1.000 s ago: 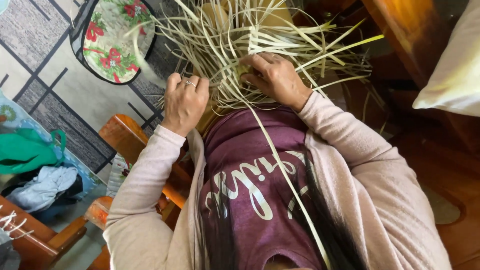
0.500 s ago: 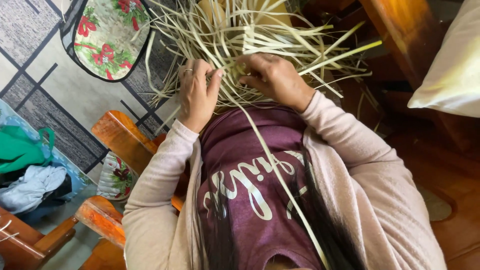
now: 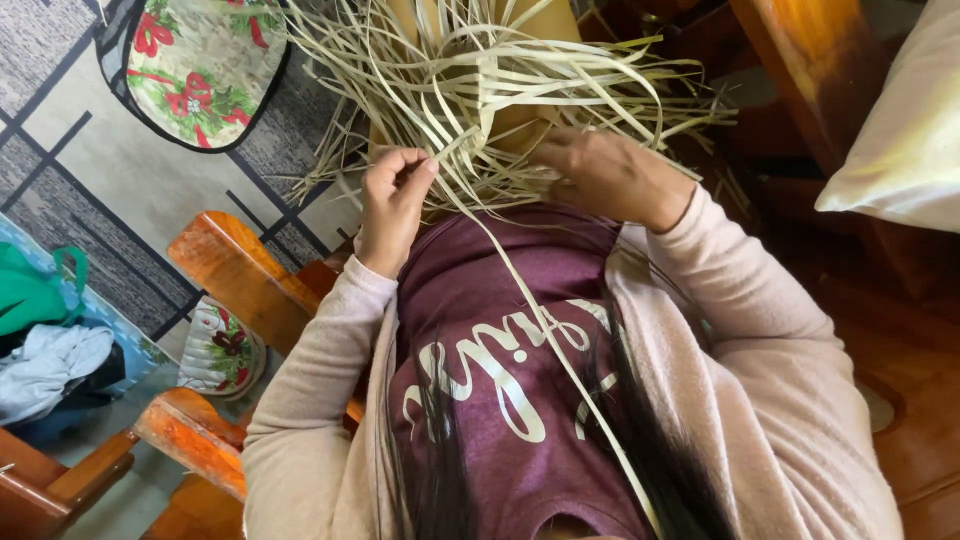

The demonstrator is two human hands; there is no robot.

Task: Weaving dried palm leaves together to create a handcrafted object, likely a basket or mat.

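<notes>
A tangle of pale, flat straw strips [image 3: 500,90] fans out over my lap, partly woven at its middle. My left hand [image 3: 392,205] pinches a few of these strips between thumb and fingers at the bundle's near left edge. My right hand [image 3: 610,175] presses on the woven part, fingers tucked among the strips on the right. One long strip [image 3: 560,350] trails down across my maroon shirt. I wear a light pink cardigan.
A wooden chair arm [image 3: 240,280] sits to my left, with a flowered cushion [image 3: 220,350] below it. A round flowered bag [image 3: 195,65] lies on the patterned floor. Green and white cloths [image 3: 45,330] lie at far left. A white pillow [image 3: 900,130] rests on dark wooden furniture at right.
My left hand moved right and closed on strips at the bundle's edge. My right hand shifted to the right over the weave. The view drifted, so the floor bag slid left.
</notes>
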